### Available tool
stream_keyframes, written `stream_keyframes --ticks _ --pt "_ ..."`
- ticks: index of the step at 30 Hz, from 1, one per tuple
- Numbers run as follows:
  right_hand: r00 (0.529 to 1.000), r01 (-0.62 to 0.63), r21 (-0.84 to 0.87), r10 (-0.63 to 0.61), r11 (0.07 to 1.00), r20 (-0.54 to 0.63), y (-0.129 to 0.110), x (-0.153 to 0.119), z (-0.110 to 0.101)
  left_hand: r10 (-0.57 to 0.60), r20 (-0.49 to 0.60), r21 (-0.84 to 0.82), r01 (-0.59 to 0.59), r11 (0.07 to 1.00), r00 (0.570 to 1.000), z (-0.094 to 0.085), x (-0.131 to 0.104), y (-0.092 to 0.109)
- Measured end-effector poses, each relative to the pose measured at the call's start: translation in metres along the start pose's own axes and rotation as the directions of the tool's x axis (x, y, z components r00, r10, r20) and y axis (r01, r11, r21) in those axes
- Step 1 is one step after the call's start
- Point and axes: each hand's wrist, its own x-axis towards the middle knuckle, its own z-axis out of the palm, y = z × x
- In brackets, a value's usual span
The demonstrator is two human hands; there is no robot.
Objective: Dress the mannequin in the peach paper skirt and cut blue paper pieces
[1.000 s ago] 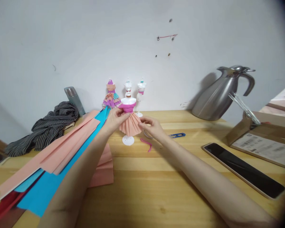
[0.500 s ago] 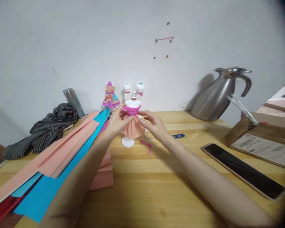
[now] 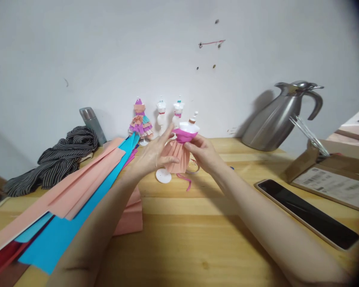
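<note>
A small white mannequin [image 3: 189, 127] wears a magenta top band and a pleated peach skirt [image 3: 177, 156]; it leans to the right. My right hand [image 3: 204, 153] pinches it at the waist from the right side. On the left, my left hand [image 3: 155, 156] is spread beside the skirt, fingers apart, with nothing gripped. The round white base [image 3: 163, 175] rests on the table below the skirt. A magenta paper strip [image 3: 185, 182] lies just right of the base.
Behind stand a dressed mannequin [image 3: 140, 119] and two white ones [image 3: 161, 113]. Coloured paper sheets [image 3: 77, 179], a striped cloth [image 3: 68, 155] and a flask [image 3: 92, 123] are left. A metal jug [image 3: 272, 119], a phone [image 3: 305, 211] and a cardboard box [image 3: 332, 171] are right.
The mannequin has tilted and moved right with my right hand. My left hand has opened and let go of its waist. The view has shifted slightly.
</note>
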Motion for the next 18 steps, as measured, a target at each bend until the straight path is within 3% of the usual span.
stream_keyframes --ticks 2,4,5,7,9,10,14,18 --pt "0.999 -0.035 0.040 0.035 0.999 -0.008 -0.001 0.003 -0.010 -0.071 -0.117 0.033 0.075 0.997 0.991 -0.002 0.000 -0.011" --pt "0.998 -0.066 0.077 0.067 0.995 -0.018 -0.003 0.005 -0.019 -0.266 -0.189 -0.009 0.270 0.963 0.945 0.001 0.000 -0.021" --pt "0.997 -0.073 0.093 0.075 0.993 -0.024 -0.005 0.006 -0.023 -0.405 -0.149 -0.071 0.399 0.914 0.902 0.003 0.000 -0.025" --pt "0.996 -0.073 0.116 0.078 0.991 -0.035 -0.008 0.008 -0.030 -0.650 0.080 -0.231 0.648 0.726 0.756 0.012 -0.001 -0.029" --pt "0.996 -0.067 0.125 0.073 0.990 -0.042 -0.011 0.009 -0.035 -0.712 0.332 -0.393 0.777 0.491 0.618 0.024 -0.003 -0.029" --pt "0.997 -0.065 0.124 0.071 0.990 -0.044 -0.013 0.009 -0.036 -0.690 0.416 -0.472 0.789 0.393 0.592 0.031 -0.004 -0.027" --pt "0.996 -0.067 0.105 0.073 0.992 -0.050 -0.017 0.010 -0.040 -0.605 0.532 -0.675 0.728 0.120 0.592 0.051 -0.005 -0.015" --pt "0.997 -0.074 0.117 0.077 0.990 -0.021 -0.018 0.010 -0.040 -0.632 0.540 -0.724 0.689 -0.012 0.556 0.055 -0.001 -0.007"
